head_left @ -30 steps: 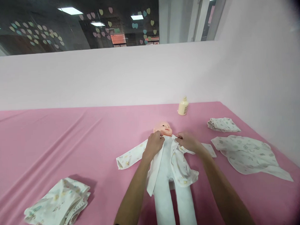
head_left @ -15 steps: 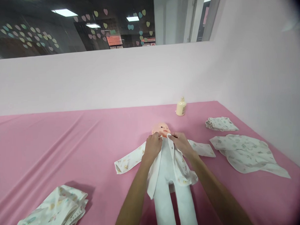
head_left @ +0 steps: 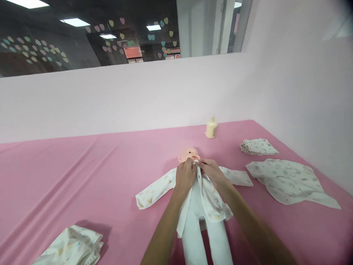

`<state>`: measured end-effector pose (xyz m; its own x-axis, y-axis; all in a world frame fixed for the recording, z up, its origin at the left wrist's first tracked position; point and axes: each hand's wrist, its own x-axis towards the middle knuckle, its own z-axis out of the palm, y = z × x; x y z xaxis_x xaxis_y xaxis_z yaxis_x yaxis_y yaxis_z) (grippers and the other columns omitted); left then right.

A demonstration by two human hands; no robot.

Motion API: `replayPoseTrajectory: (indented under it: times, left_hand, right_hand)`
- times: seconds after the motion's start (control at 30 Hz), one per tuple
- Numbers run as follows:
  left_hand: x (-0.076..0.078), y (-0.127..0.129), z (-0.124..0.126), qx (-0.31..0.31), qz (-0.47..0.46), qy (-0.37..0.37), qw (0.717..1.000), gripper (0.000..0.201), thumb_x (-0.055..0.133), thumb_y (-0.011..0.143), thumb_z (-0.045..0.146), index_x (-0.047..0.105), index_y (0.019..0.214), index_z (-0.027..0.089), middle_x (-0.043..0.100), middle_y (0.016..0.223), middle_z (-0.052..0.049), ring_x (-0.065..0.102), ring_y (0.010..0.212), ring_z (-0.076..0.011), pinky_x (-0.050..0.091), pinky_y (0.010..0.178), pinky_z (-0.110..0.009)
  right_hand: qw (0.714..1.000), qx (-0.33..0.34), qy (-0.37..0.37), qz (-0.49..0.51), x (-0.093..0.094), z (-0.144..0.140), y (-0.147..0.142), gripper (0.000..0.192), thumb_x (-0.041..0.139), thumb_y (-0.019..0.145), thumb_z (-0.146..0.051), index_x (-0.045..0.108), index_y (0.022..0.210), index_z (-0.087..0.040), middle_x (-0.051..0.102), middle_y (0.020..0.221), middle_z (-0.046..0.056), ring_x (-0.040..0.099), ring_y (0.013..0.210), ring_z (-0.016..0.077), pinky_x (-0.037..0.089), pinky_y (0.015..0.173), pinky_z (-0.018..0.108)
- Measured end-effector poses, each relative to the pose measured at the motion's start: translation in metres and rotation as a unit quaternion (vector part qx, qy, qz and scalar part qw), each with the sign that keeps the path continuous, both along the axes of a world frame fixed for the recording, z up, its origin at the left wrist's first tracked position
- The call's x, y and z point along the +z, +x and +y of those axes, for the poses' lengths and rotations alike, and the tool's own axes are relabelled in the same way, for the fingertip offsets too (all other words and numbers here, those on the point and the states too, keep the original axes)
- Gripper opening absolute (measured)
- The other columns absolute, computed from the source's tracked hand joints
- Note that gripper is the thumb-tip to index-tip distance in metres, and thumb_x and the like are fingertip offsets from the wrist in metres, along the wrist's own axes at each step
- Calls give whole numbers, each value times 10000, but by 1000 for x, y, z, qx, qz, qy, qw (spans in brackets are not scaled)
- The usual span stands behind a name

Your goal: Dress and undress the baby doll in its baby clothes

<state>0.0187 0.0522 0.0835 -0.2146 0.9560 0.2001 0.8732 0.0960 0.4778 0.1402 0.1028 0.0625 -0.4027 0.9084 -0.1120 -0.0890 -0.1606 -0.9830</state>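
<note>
A baby doll [head_left: 196,197] with a white cloth body lies on its back, head away from me. It wears a white printed baby jacket [head_left: 214,202], open down the front, with both sleeves spread out sideways. At the doll's neck, my left hand [head_left: 186,174] pinches one front edge of the jacket. My right hand [head_left: 212,170] grips the opposite edge just below the chin. The two hands almost touch, and their fingers hide the collar's fastening.
Pink cloth [head_left: 79,182] covers the table. A cream pump bottle [head_left: 211,128] stands behind the doll. To the right lie a folded printed cloth [head_left: 259,146] and a spread printed garment [head_left: 291,180]. Another folded cloth [head_left: 67,250] is at front left. White walls border the back and right.
My left hand has moved right, bringing the jacket's two front edges together at the neck. The view has tilted slightly upward.
</note>
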Motion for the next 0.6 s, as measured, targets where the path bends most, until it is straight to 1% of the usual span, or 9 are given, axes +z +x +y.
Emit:
replayPoseTrajectory:
  times: [0.13,0.23,0.33,0.43,0.53,0.6]
  left_hand:
    - [-2,3,0,9,34,-7,999,174,376,939,199,550,931,192,696,903,-70,640,799,-228,301,629,-300]
    - [-2,5,0,11,48,-11,999,185,373,950,205,557,958,190,699,928,-75,647,813,-235,305,631,-305]
    - [-3,6,0,13,56,-11,998,195,370,955,207,563,980,188,704,939,-78,649,817,-241,303,628,-310]
    - [-3,7,0,12,46,-4,999,199,366,956,201,564,978,188,708,943,-76,648,809,-237,297,625,-310]
    - [-3,7,-1,1,19,11,1000,197,367,956,205,563,976,192,710,940,-72,647,800,-234,289,620,-307]
    - [-3,7,-1,-2,-5,17,1000,181,378,945,203,558,951,195,709,921,-71,644,791,-235,281,613,-303]
  right_hand:
    - [997,9,-43,61,5,-1,1,304,747,686,-426,636,668,-143,617,669,36,558,645,149,446,668,293]
    - [998,10,-35,57,9,-4,2,316,756,681,-449,651,668,-151,599,630,26,553,629,152,440,654,298]
    - [999,13,-13,49,10,-6,3,323,733,707,-471,657,684,-158,571,604,10,515,600,137,398,607,281]
    - [1000,-2,15,25,11,-8,3,320,697,748,-470,644,696,-159,542,611,-8,452,583,113,345,578,261]
    - [998,-5,61,-28,12,-8,3,340,641,798,-486,616,692,-164,488,607,-25,401,586,107,306,569,253]
    - [990,-7,114,-87,14,-10,4,371,569,850,-494,577,665,-173,446,596,-29,379,585,113,288,567,257]
